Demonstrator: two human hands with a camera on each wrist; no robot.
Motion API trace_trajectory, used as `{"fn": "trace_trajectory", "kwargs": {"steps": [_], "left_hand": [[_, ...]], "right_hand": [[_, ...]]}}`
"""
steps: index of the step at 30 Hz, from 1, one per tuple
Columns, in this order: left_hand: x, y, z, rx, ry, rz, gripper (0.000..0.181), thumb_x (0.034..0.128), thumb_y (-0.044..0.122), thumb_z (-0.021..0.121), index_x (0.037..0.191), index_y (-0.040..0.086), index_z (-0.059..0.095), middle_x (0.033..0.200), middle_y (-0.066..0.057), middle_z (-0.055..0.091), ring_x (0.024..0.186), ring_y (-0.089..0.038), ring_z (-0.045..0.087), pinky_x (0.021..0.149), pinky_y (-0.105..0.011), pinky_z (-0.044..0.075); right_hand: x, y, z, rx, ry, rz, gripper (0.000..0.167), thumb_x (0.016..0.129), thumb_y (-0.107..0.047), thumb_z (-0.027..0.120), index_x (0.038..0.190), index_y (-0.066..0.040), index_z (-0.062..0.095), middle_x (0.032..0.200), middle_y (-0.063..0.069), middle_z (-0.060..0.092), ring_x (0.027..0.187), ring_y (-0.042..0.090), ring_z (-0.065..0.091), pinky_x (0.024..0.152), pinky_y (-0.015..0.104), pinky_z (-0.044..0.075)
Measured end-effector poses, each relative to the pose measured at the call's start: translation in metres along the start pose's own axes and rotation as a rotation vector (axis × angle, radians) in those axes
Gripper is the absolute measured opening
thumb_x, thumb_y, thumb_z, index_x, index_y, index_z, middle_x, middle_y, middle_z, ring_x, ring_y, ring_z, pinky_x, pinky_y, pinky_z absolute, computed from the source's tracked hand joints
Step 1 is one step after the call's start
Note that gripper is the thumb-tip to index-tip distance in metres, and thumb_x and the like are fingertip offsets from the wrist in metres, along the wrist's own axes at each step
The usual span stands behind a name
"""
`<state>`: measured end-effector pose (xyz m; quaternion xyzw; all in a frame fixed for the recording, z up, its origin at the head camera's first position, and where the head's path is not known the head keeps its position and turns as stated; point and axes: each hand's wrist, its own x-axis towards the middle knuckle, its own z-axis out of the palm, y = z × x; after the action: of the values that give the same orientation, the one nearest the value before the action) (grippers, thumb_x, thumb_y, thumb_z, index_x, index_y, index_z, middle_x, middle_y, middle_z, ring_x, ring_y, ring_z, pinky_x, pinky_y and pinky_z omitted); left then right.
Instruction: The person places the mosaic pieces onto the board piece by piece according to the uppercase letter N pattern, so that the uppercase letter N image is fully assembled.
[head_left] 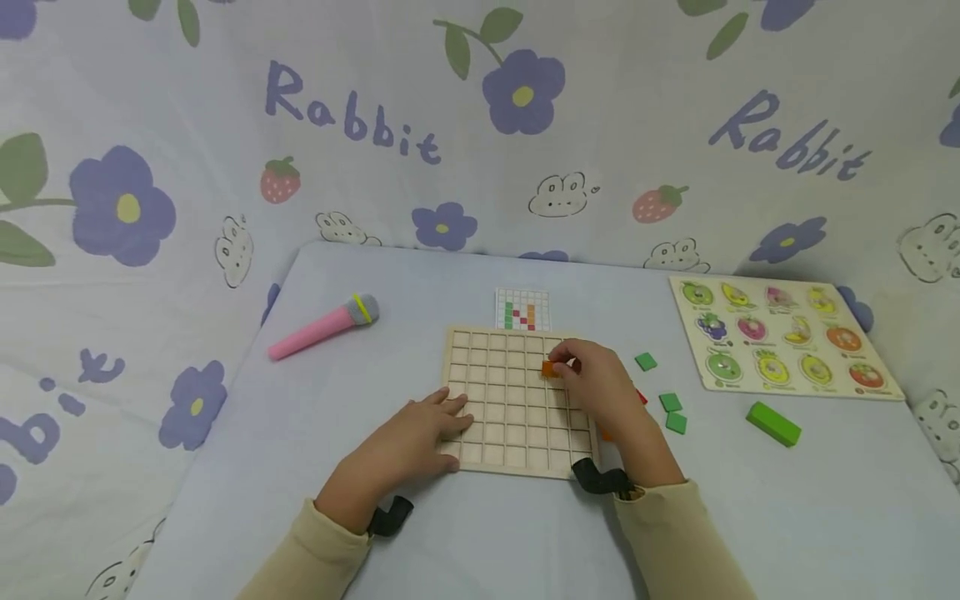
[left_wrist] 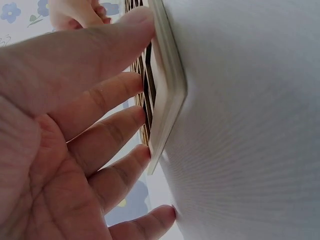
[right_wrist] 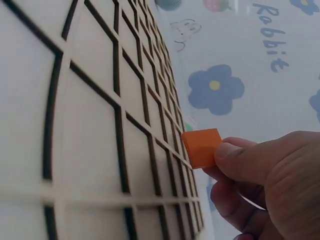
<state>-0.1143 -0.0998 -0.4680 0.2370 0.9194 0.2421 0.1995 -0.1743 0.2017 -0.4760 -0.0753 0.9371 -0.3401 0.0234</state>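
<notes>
A wooden grid board lies on the table. The right hand pinches an orange square tile between thumb and finger over the board's upper right cells. In the right wrist view the orange tile is tilted, one edge at the grid's surface, with the right hand behind it; whether it touches the board cannot be told. The left hand rests on the board's lower left edge with fingers spread. In the left wrist view, the left hand has its thumb and fingertips along the board's rim.
Behind the board lies a pattern card with coloured squares. Green tiles, partly hidden red and orange tiles, and a green block are on the right. A fruit puzzle board is at back right, a pink toy microphone at left.
</notes>
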Motion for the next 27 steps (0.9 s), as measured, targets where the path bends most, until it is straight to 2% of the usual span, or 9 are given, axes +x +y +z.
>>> {"fn": "trace_trajectory", "kwargs": {"steps": [3, 6, 12, 16, 22, 27], "left_hand": [[0.0, 0.0, 0.001, 0.003, 0.0, 0.003, 0.066, 0.0926, 0.017, 0.088, 0.154, 0.01, 0.064, 0.173, -0.006, 0.045, 0.167, -0.034, 0.028, 0.132, -0.068, 0.026], [-0.001, 0.001, 0.002, 0.009, 0.0, -0.004, 0.066, 0.0923, 0.018, 0.089, 0.153, 0.011, 0.064, 0.173, -0.006, 0.045, 0.167, -0.033, 0.028, 0.132, -0.067, 0.027], [-0.001, 0.003, 0.0, 0.012, 0.001, -0.01, 0.066, 0.092, 0.017, 0.089, 0.153, 0.01, 0.064, 0.173, -0.006, 0.045, 0.167, -0.033, 0.028, 0.132, -0.067, 0.027], [-0.001, 0.005, -0.001, 0.014, 0.003, -0.015, 0.066, 0.0923, 0.016, 0.088, 0.153, 0.011, 0.064, 0.173, -0.005, 0.045, 0.168, -0.033, 0.028, 0.132, -0.067, 0.028], [-0.002, 0.004, -0.002, 0.013, -0.001, -0.01, 0.066, 0.0923, 0.016, 0.088, 0.154, 0.01, 0.064, 0.173, -0.006, 0.045, 0.168, -0.033, 0.028, 0.132, -0.068, 0.027], [-0.003, 0.004, -0.001, 0.012, -0.004, -0.007, 0.067, 0.0923, 0.016, 0.088, 0.154, 0.01, 0.063, 0.173, -0.006, 0.045, 0.168, -0.034, 0.028, 0.133, -0.067, 0.026]], "right_hand": [[0.009, -0.001, 0.009, 0.031, -0.038, 0.026, 0.011, 0.108, -0.014, 0.069, 0.118, -0.014, 0.075, 0.11, 0.005, 0.075, 0.093, 0.025, 0.061, 0.084, 0.038, 0.053], [0.014, -0.001, 0.016, 0.017, -0.055, 0.032, 0.012, 0.108, -0.014, 0.069, 0.118, -0.014, 0.076, 0.107, 0.004, 0.074, 0.091, 0.024, 0.06, 0.082, 0.036, 0.052], [0.013, -0.001, 0.016, 0.012, -0.078, 0.026, 0.012, 0.106, -0.014, 0.071, 0.116, -0.016, 0.078, 0.101, 0.003, 0.073, 0.089, 0.024, 0.06, 0.079, 0.035, 0.051], [0.011, 0.0, 0.016, 0.023, -0.106, 0.007, 0.013, 0.105, -0.013, 0.072, 0.116, -0.014, 0.078, 0.107, 0.005, 0.072, 0.094, 0.024, 0.06, 0.084, 0.036, 0.052], [0.011, 0.001, 0.019, -0.001, -0.098, -0.033, 0.014, 0.105, -0.013, 0.073, 0.118, -0.01, 0.078, 0.113, 0.007, 0.069, 0.097, 0.024, 0.06, 0.086, 0.037, 0.053], [0.012, 0.001, 0.022, -0.039, -0.105, -0.025, 0.013, 0.106, -0.014, 0.073, 0.115, -0.01, 0.079, 0.115, 0.007, 0.068, 0.097, 0.024, 0.058, 0.085, 0.037, 0.052]]}}
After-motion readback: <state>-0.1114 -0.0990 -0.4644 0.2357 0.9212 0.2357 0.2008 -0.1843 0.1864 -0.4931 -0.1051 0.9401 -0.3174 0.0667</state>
